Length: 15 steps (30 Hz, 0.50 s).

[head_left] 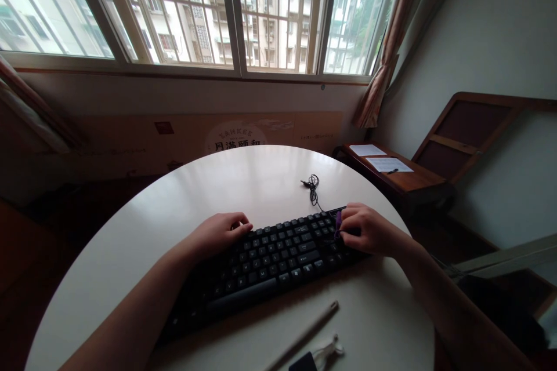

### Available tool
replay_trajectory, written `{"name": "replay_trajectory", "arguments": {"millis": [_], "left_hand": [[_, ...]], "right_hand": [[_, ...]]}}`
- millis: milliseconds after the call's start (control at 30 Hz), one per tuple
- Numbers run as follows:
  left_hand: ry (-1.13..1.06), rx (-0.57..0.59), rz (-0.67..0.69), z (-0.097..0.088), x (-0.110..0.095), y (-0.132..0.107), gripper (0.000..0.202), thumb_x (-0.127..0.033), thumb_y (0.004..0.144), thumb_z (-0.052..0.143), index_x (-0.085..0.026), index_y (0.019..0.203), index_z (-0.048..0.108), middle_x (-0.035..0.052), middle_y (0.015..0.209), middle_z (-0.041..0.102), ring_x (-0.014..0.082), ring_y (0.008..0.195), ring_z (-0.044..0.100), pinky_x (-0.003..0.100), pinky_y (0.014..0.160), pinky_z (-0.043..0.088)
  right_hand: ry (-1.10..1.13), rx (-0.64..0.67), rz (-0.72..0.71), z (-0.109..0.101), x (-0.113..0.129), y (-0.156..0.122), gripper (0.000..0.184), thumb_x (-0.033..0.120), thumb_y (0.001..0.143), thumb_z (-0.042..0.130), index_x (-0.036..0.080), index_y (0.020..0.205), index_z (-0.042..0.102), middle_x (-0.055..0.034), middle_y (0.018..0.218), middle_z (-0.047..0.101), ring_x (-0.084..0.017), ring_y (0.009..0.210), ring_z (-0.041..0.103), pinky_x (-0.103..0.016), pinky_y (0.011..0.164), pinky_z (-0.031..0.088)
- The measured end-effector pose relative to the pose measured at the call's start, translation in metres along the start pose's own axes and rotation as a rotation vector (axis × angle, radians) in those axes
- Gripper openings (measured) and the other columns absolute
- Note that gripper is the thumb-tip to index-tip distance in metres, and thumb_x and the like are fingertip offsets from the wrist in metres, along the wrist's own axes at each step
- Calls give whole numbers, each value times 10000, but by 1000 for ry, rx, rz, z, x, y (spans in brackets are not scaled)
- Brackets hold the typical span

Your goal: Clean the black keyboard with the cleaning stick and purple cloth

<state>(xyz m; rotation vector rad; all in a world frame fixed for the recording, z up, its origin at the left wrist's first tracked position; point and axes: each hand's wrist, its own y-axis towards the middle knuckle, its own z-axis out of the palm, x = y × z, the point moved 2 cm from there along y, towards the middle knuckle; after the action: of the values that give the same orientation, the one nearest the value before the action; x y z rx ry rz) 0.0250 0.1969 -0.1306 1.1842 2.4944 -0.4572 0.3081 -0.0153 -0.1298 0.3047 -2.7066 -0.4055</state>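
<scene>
A black keyboard [270, 258] lies slanted across a round white table [217, 185]. My left hand [220, 232] rests on the keyboard's far left end, fingers curled over the top edge, holding it. My right hand [369, 229] is over the right end of the keyboard, fingers pinched round a small purple tool [338, 224] that points down at the keys. The keyboard's black cable [312, 188] lies coiled on the table just beyond.
A thin pale stick [304, 336] and a small white and dark item [319, 356] lie near the table's front edge. To the right stands a brown side table [400, 182] with papers [383, 162]. Behind are a barred window and a curtain [385, 69].
</scene>
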Motion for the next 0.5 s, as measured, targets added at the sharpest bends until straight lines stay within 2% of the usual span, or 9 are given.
{"name": "replay_trajectory", "arguments": {"millis": [133, 267, 333, 433, 500], "left_hand": [[-9, -3, 8, 0, 0, 0, 422, -570, 842, 445, -245, 954, 690, 47, 981, 718, 257, 908, 632, 322, 754, 456], [-16, -4, -1, 0, 0, 0, 429, -578, 836, 448, -246, 958, 691, 52, 999, 717, 263, 917, 633, 325, 755, 458], [-16, -4, 3, 0, 0, 0, 433, -581, 835, 447, -245, 962, 691, 57, 1010, 715, 264, 924, 633, 326, 759, 459], [-6, -5, 7, 0, 0, -1, 426, -570, 839, 443, -242, 956, 689, 58, 1009, 714, 262, 927, 633, 327, 770, 458], [-9, -8, 6, 0, 0, -1, 424, -567, 840, 441, -242, 954, 688, 56, 1001, 715, 260, 923, 633, 326, 769, 458]], "right_hand": [[33, 7, -51, 2, 6, 0, 144, 170, 815, 607, 200, 733, 721, -31, 775, 672, -166, 755, 579, -342, 821, 442], [94, 82, -132, 11, 23, 6, 178, 181, 850, 588, 226, 919, 745, -26, 858, 702, -157, 796, 616, -375, 948, 409], [119, 82, -148, 12, 28, 7, 181, 171, 843, 585, 224, 908, 744, -27, 877, 705, -158, 810, 620, -380, 972, 402], [179, -29, -63, 7, 21, 2, 155, 179, 823, 584, 200, 764, 725, -32, 798, 677, -166, 772, 605, -332, 828, 472], [286, -206, 88, -1, 4, -9, 171, 228, 836, 579, 180, 732, 705, -44, 783, 656, -170, 736, 599, -289, 682, 489]]}}
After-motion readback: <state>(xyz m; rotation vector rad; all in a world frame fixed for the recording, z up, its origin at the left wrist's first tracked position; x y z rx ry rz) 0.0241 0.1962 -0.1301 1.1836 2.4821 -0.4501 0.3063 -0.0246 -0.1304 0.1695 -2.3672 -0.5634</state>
